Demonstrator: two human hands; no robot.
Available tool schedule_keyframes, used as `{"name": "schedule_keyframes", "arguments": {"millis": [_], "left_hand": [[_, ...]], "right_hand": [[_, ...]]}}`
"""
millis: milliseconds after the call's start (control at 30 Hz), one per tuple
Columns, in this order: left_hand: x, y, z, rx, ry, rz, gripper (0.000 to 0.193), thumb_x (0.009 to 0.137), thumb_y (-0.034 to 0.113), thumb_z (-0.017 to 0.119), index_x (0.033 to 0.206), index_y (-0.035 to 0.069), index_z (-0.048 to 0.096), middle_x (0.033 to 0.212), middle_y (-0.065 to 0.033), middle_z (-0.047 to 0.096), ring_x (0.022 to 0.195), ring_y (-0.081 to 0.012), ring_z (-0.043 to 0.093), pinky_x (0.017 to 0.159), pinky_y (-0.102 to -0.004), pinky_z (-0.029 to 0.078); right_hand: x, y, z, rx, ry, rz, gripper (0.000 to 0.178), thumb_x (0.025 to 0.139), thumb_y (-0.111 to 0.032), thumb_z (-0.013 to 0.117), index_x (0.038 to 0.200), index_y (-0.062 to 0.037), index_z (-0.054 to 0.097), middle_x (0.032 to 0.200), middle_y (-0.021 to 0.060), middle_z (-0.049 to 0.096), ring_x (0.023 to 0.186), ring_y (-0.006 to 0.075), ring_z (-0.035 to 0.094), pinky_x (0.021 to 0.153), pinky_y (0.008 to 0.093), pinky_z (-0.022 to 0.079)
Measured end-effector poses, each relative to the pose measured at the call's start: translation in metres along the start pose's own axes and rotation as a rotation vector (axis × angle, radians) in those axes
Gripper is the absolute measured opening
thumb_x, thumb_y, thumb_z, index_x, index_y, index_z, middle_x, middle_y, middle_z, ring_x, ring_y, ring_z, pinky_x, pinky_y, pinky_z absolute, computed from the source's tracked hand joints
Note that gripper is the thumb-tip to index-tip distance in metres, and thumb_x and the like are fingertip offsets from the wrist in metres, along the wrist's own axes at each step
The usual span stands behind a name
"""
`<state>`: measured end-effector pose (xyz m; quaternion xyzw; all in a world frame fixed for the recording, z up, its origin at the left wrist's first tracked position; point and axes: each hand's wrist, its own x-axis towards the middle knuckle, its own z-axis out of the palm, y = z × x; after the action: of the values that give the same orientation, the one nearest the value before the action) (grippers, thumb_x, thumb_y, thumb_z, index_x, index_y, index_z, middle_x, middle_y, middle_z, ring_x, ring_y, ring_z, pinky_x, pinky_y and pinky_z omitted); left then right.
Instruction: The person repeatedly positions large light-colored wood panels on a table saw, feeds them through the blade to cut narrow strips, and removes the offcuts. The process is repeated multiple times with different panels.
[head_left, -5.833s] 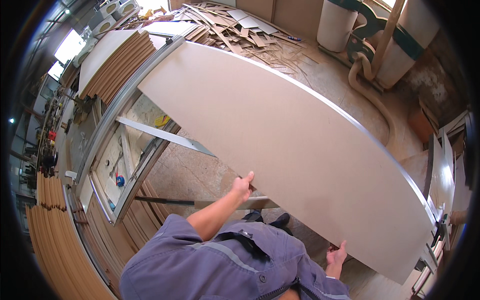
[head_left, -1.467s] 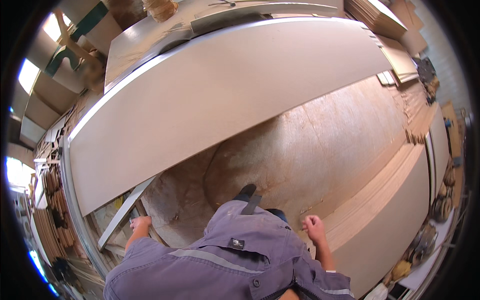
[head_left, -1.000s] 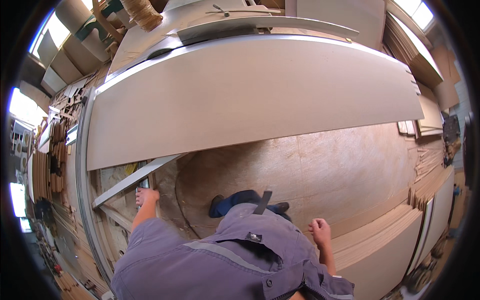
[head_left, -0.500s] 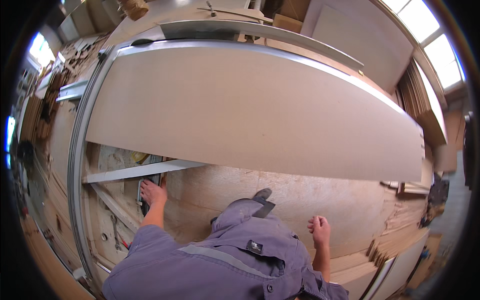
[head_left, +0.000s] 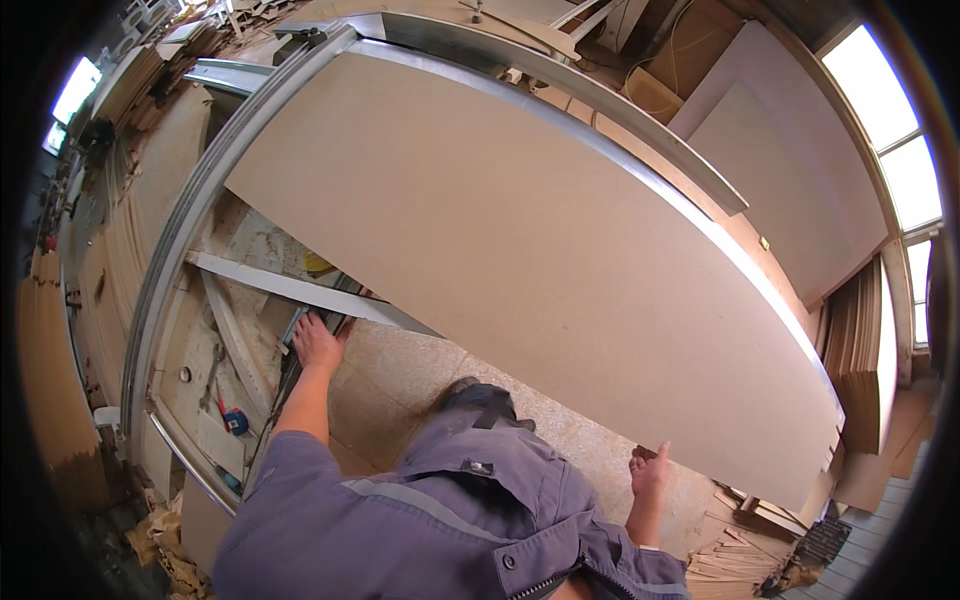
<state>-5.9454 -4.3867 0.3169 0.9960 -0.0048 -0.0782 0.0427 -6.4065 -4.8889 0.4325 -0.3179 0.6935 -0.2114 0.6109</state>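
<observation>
A long, flat beige board [head_left: 530,240] lies slanted across the metal-edged table in front of me, its near edge facing my body. My left hand [head_left: 318,342] rests on a dark metal rail beneath the board's left part, fingers extended and thumb apart. Beside it, a white bar [head_left: 300,285] runs under the board. My right hand [head_left: 651,472] is at the board's near edge toward the right, with thumb raised and fingers loosely bent. Its thumb tip overlaps the edge; whether the fingers touch the underside is unclear.
A grey metal rail [head_left: 165,270] curves along the left. On a lower shelf lie a blue tape measure [head_left: 235,421] and a wrench [head_left: 213,375]. Stacked panels [head_left: 857,370] stand at the right. Wood strips [head_left: 745,550] lie at lower right. A long metal fence [head_left: 600,95] spans the far side.
My view has turned, so the board now appears more slanted. My right hand has come up to the board's near edge, its thumb raised. My left hand stays on the rail.
</observation>
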Motion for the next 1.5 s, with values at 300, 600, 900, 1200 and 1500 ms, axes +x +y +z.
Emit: {"name": "schedule_keyframes", "arguments": {"millis": [300, 600, 900, 1200, 1500], "left_hand": [[0.003, 0.003, -0.007, 0.015, -0.034, -0.033, 0.086, 0.079, 0.066, 0.066, 0.124, -0.006, 0.05, 0.127, -0.0199, 0.049, 0.126, -0.0372, 0.041, 0.106, -0.0493, 0.033], [0.031, 0.0, -0.007, -0.163, -0.077, -0.131, 0.087, 0.075, 0.056, 0.073, 0.13, -0.006, 0.045, 0.134, -0.0241, 0.044, 0.128, -0.0424, 0.038, 0.107, -0.0543, 0.033], [0.059, -0.031, -0.017, -0.28, -0.256, -0.182, 0.068, 0.081, 0.038, 0.062, 0.128, -0.009, 0.049, 0.143, -0.0296, 0.036, 0.133, -0.0459, 0.033, 0.111, -0.0523, 0.03], [0.056, -0.012, -0.028, -0.273, -0.319, -0.245, 0.074, 0.081, 0.039, 0.06, 0.137, -0.007, 0.044, 0.147, -0.0313, 0.034, 0.135, -0.0468, 0.032, 0.113, -0.0504, 0.028], [0.044, -0.004, -0.024, -0.273, -0.305, -0.302, 0.077, 0.082, 0.041, 0.06, 0.139, -0.008, 0.041, 0.148, -0.0335, 0.032, 0.136, -0.0484, 0.031, 0.115, -0.0498, 0.027]], "right_hand": [[0.007, 0.007, 0.031, 0.098, 0.143, -0.008, 0.049, 0.09, -0.058, 0.062, 0.109, -0.0131, 0.059, 0.081, 0.0062, 0.06, 0.067, 0.0177, 0.056, 0.053, 0.0273, 0.043], [0.028, 0.012, 0.024, -0.024, -0.131, 0.089, 0.045, 0.085, -0.056, 0.071, 0.105, -0.0172, 0.06, 0.081, 0.0011, 0.06, 0.069, 0.0151, 0.054, 0.056, 0.0275, 0.041], [0.058, 0.042, 0.043, -0.03, -0.086, 0.077, 0.05, 0.086, -0.059, 0.068, 0.094, -0.0105, 0.06, 0.066, 0.0004, 0.053, 0.046, 0.0119, 0.043, 0.041, 0.0251, 0.033], [-0.002, -0.007, 0.113, -0.354, 0.121, -0.044, 0.075, 0.083, -0.06, 0.071, 0.115, 0.0074, 0.062, 0.103, 0.0126, 0.063, 0.083, 0.0209, 0.054, 0.074, 0.0375, 0.044], [0.058, -0.005, 0.095, -0.327, 0.09, 0.01, 0.063, 0.086, -0.06, 0.068, 0.101, 0.0007, 0.065, 0.069, 0.0052, 0.059, 0.048, 0.0129, 0.044, 0.043, 0.0307, 0.037]]}}
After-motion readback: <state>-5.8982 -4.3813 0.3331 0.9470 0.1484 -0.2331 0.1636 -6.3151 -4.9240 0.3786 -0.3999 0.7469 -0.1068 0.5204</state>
